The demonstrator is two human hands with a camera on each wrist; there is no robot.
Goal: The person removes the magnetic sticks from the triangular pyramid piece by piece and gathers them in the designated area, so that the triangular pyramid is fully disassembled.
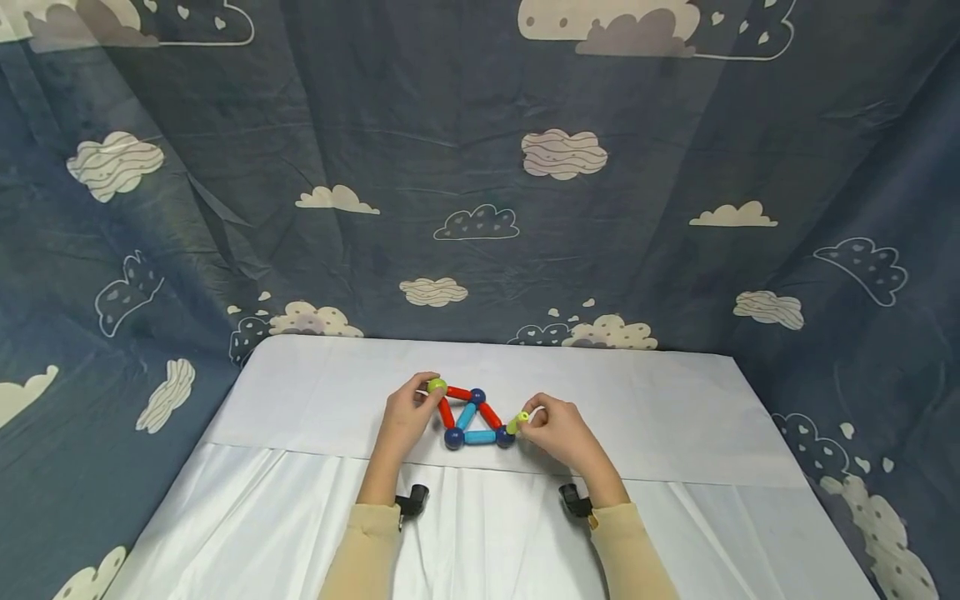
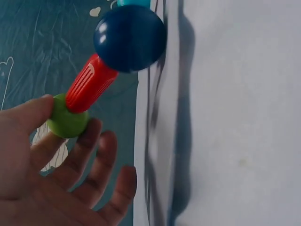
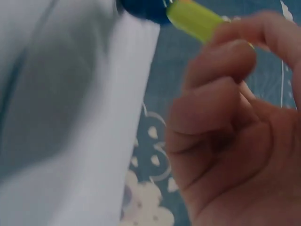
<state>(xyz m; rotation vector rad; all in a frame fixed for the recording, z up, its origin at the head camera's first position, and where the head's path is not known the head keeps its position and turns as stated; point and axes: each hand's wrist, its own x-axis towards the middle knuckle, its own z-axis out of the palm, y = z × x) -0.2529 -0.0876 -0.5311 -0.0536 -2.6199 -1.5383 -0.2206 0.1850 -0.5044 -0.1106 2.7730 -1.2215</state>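
Dark-blue cloud-print backdrop (image 1: pixel 420 100), white tabletop (image 1: pixel 660 417)

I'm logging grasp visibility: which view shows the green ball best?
The left wrist view: the green ball appears large there, held by the left hand. The head view shows it small, partly covered by that hand; the right wrist view doesn't show it.

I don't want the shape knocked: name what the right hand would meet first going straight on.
Past the yellow-green stick the right hand pinches, probably the dark blue ball at that stick's end, though depth is unclear.
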